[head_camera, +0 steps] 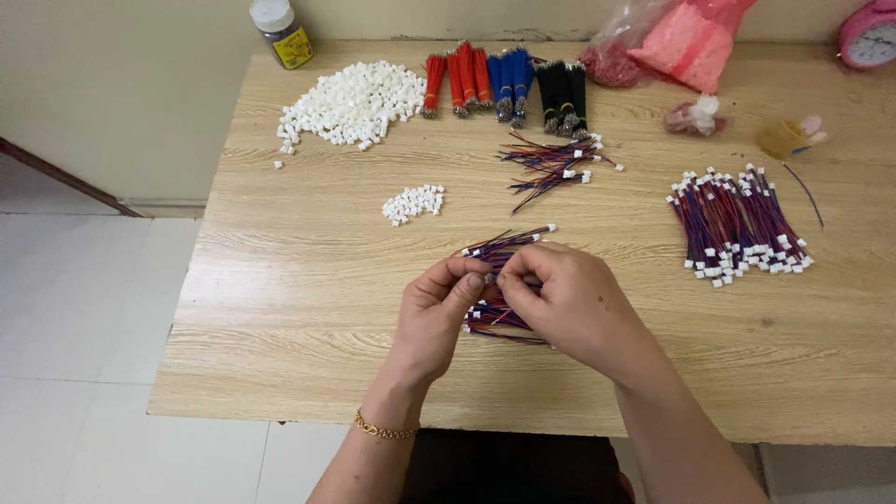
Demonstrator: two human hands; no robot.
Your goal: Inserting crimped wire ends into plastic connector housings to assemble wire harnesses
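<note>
Centre frame: the left hand (pixel 437 313) and right hand (pixel 565 303) meet over the worktop (pixel 280 308), both grips pinched together on a wire bundle (pixel 499 247) of red-blue leads. Small connector pile (pixel 413 203) sits just above-left; finished harness stack (pixel 739 229) far right.

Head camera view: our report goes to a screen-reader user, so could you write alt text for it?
Left hand and right hand together pinch a small bundle of red, blue and black wires over a wooden table. Farther back lie a pile of white plastic connectors, coloured wire bunches, and a finished wire stack at right.
</note>
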